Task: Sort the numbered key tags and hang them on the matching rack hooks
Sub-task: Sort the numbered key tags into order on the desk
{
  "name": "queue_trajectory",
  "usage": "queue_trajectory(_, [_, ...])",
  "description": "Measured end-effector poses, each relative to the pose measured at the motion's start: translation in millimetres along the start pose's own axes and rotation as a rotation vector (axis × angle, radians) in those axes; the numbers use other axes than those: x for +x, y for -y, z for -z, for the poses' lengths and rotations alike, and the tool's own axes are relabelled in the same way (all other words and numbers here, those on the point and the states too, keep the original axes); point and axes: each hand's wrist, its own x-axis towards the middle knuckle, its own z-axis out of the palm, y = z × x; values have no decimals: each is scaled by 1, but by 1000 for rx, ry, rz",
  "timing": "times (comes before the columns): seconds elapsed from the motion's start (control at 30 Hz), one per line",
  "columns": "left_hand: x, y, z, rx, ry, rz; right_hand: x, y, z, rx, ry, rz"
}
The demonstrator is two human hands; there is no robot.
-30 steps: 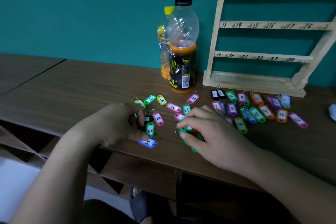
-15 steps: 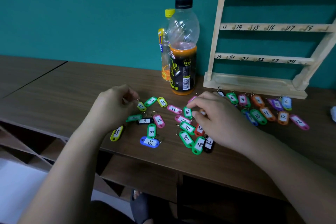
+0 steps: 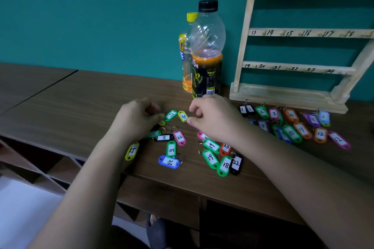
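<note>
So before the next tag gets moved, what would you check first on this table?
1. Hooks free: ok; the wooden rack carries no tags on its visible rails.
2. Low numbers laid out: ok; rows run from black tag 1 to orange tag 12 before the rack.
3. High numbers sorted: not ok; green tag 17 and pink tag 22 lie mixed.
4. Left hand grip: cannot tell; curled fingers hide it.
5. Right hand grip: cannot tell; likewise hidden.
6. Bottle upright: ok.

Bare hands (image 3: 214, 119); dark sandal (image 3: 162, 232), perhaps.
</note>
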Motion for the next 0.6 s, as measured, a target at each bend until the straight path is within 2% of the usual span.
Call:
queue_trajectory(0.2, [9,3,-2,1,12,10,23,11,-14,-15,61,-67])
queue_trajectory(0.43, [13,-9,-9,-1,16,44,36,22,-21,-139,115,-173])
queue_trajectory(0.6, [16,-17,-11,48,41,56,46,29,-18,-182,222,-228])
